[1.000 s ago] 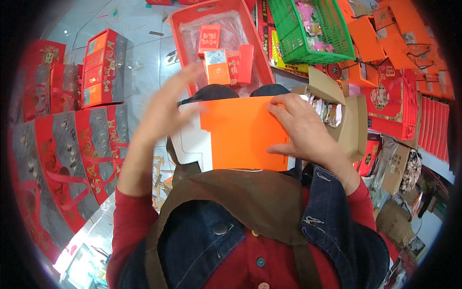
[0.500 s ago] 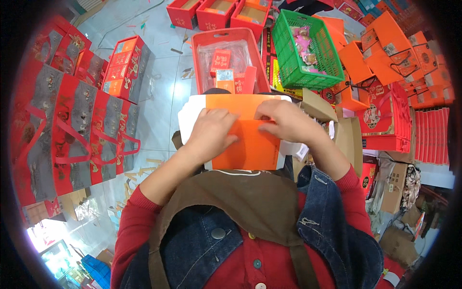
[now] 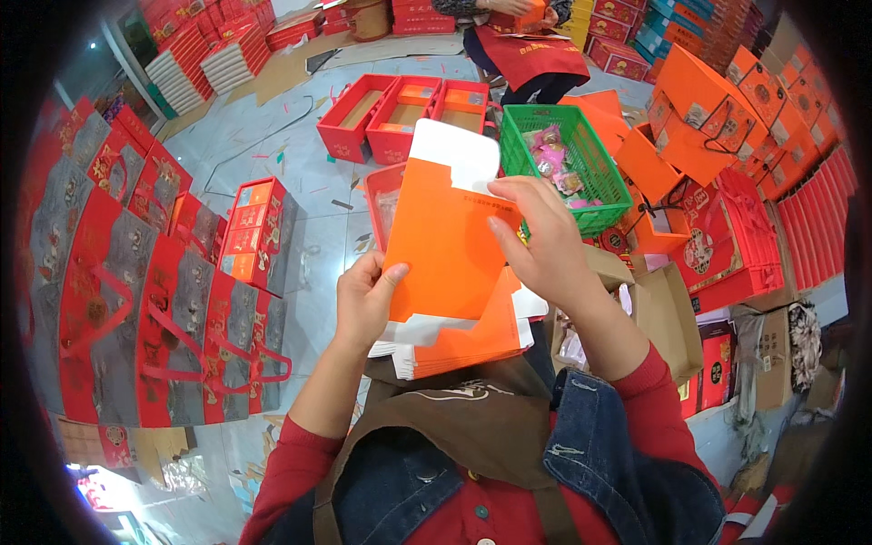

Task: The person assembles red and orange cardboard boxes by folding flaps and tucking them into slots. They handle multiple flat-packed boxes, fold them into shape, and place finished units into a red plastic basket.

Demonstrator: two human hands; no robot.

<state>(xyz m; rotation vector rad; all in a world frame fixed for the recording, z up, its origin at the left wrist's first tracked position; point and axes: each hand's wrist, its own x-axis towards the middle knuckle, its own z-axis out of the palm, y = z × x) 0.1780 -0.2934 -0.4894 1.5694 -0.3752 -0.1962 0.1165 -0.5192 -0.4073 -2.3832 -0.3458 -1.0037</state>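
Note:
A flat, unfolded orange carton (image 3: pixel 445 245) with white end flaps is tilted up in front of me. My left hand (image 3: pixel 365 295) grips its left edge, thumb on the face and the other fingers behind. At the upper right edge, my right hand (image 3: pixel 545 232) lies against the carton with thumb and fingers apart, its fingertips over the face by the white flap. Beneath is a stack of similar flat cartons (image 3: pixel 468 354) on my lap, partly hidden by the raised one.
Ahead stand a green basket (image 3: pixel 610 218) of wrapped pieces and red open boxes (image 3: pixel 352 113). A red tub (image 3: pixel 386 177) is mostly covered by the carton. Red-grey gift bags (image 3: pixel 109 300) line the left; orange boxes (image 3: pixel 699 100) pile up right. A co-worker in a red apron (image 3: pixel 531 59) is at the back.
One orange carton has come up off the stack and tilted upright in my left hand. My right hand has shifted to its upper right edge. The view has tipped up, showing the co-worker.

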